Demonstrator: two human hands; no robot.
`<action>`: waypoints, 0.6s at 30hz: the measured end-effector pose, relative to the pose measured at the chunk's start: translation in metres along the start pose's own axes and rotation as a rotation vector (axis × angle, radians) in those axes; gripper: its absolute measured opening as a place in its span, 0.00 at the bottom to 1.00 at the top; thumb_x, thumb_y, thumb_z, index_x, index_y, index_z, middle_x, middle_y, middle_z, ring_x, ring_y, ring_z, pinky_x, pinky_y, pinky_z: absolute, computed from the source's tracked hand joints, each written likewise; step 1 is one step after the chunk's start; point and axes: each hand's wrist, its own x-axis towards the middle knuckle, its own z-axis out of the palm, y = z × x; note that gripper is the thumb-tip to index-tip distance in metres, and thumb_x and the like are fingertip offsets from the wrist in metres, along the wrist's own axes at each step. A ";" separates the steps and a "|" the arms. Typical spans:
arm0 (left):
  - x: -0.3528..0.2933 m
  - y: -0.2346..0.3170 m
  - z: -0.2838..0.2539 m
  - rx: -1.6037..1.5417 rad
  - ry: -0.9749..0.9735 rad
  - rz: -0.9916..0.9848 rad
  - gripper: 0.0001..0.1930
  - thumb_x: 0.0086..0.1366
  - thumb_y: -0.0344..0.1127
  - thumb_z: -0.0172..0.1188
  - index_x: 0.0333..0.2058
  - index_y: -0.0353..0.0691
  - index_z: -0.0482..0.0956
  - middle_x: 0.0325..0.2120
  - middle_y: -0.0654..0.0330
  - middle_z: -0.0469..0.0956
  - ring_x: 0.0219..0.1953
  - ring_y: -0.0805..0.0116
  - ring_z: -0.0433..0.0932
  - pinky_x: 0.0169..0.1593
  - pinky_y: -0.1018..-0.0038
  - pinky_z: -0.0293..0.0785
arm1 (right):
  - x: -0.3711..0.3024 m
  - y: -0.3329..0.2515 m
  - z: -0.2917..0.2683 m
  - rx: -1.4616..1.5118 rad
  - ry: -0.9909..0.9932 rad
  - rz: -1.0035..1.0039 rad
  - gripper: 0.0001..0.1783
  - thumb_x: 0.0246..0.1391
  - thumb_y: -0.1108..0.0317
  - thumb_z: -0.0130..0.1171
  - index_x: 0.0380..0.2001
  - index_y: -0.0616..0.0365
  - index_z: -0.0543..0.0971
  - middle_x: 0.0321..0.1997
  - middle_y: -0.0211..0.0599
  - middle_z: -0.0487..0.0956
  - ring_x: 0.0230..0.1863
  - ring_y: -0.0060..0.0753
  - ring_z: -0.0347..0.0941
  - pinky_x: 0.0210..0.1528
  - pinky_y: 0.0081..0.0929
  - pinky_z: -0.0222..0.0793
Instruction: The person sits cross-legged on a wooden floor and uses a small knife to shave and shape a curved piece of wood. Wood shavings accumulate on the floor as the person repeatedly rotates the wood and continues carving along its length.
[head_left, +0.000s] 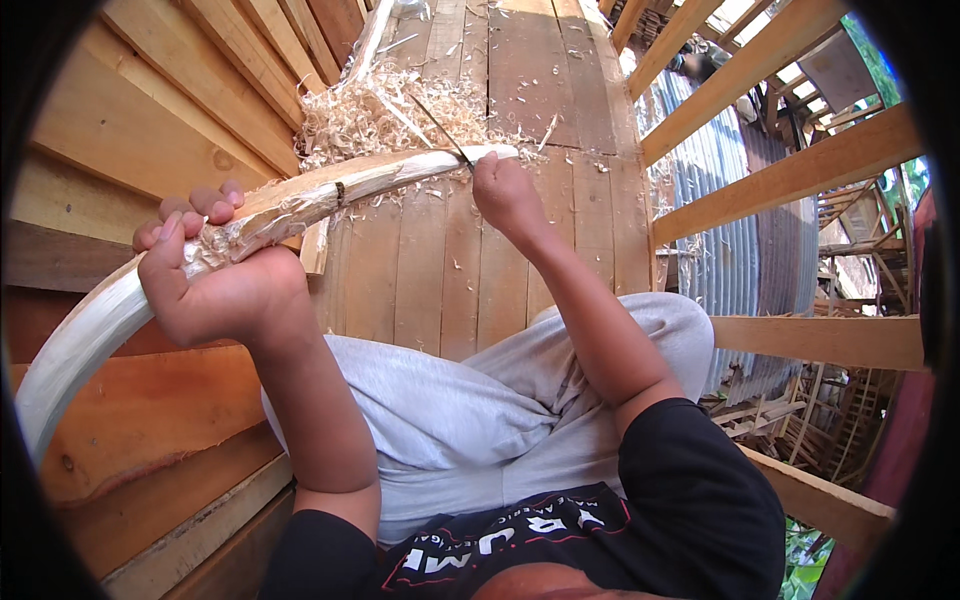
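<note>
A long pale wooden pole [290, 207], partly peeled and whittled, runs from the lower left up to the centre, curved by the lens. My left hand [225, 285] is closed round its middle, thumb and fingers showing. A dark mark [340, 194] crosses the pole between my hands. Near the pole's far right end, my right hand [507, 200] is closed in a fist on a knife. Its thin dark blade [438, 125] slants up and left across the pole; the fist hides the handle.
Curled wood shavings [400, 105] are heaped on the plank floor [420, 285] beyond the pole. A wall of boards [150, 110] stands close on the left. Slatted railings [790, 175] rise on the right, with corrugated metal sheets [735, 240] beyond. My legs [440, 400] are folded on the floor.
</note>
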 end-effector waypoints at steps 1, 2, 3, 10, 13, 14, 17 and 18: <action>0.000 0.000 -0.001 0.000 0.011 -0.001 0.09 0.42 0.31 0.52 0.21 0.47 0.60 0.17 0.67 0.59 0.21 0.70 0.60 0.30 0.72 0.63 | -0.009 -0.012 -0.005 -0.038 0.014 0.004 0.33 0.63 0.54 0.34 0.19 0.70 0.78 0.24 0.63 0.77 0.30 0.66 0.75 0.39 0.55 0.69; 0.000 0.001 -0.001 -0.001 0.022 -0.002 0.09 0.42 0.31 0.52 0.21 0.47 0.61 0.17 0.67 0.59 0.21 0.70 0.60 0.30 0.71 0.63 | -0.018 -0.025 -0.012 -0.077 0.029 0.008 0.33 0.63 0.54 0.34 0.19 0.70 0.78 0.24 0.63 0.77 0.30 0.66 0.75 0.39 0.55 0.70; -0.001 0.001 -0.001 -0.001 0.027 -0.001 0.09 0.42 0.31 0.53 0.21 0.47 0.61 0.17 0.67 0.59 0.21 0.70 0.61 0.30 0.71 0.63 | -0.026 -0.039 -0.018 -0.109 0.046 0.012 0.33 0.63 0.54 0.34 0.19 0.70 0.78 0.24 0.63 0.77 0.30 0.66 0.75 0.39 0.55 0.70; 0.006 -0.003 -0.003 0.032 -0.001 0.009 0.07 0.44 0.32 0.52 0.20 0.46 0.61 0.20 0.64 0.61 0.24 0.68 0.62 0.34 0.68 0.64 | -0.001 -0.011 -0.009 -0.077 0.069 -0.026 0.31 0.63 0.55 0.35 0.19 0.69 0.78 0.23 0.63 0.76 0.29 0.66 0.74 0.39 0.54 0.69; 0.010 -0.003 -0.009 0.025 -0.024 0.004 0.08 0.44 0.33 0.52 0.20 0.46 0.61 0.20 0.64 0.61 0.24 0.69 0.62 0.35 0.68 0.64 | -0.014 -0.021 -0.009 -0.101 0.045 -0.033 0.32 0.63 0.55 0.36 0.18 0.68 0.78 0.21 0.60 0.77 0.27 0.64 0.75 0.37 0.53 0.71; 0.011 -0.002 -0.011 0.020 -0.033 0.005 0.08 0.44 0.33 0.52 0.20 0.46 0.61 0.20 0.64 0.60 0.24 0.69 0.61 0.35 0.68 0.64 | -0.026 -0.036 -0.019 -0.122 0.025 -0.050 0.32 0.63 0.55 0.36 0.18 0.68 0.78 0.21 0.60 0.77 0.27 0.64 0.75 0.36 0.53 0.71; 0.002 0.001 -0.001 -0.012 -0.060 0.000 0.08 0.44 0.32 0.52 0.19 0.47 0.61 0.18 0.66 0.59 0.22 0.69 0.61 0.32 0.69 0.64 | -0.028 -0.049 -0.017 -0.137 0.067 -0.067 0.32 0.63 0.54 0.35 0.18 0.68 0.79 0.21 0.60 0.77 0.27 0.64 0.75 0.37 0.53 0.72; -0.003 0.003 0.000 -0.016 -0.062 -0.010 0.08 0.43 0.31 0.52 0.19 0.47 0.60 0.17 0.66 0.59 0.22 0.69 0.62 0.31 0.70 0.64 | -0.028 -0.045 -0.012 -0.140 0.088 -0.058 0.32 0.63 0.54 0.35 0.18 0.68 0.79 0.21 0.60 0.77 0.27 0.64 0.76 0.37 0.53 0.72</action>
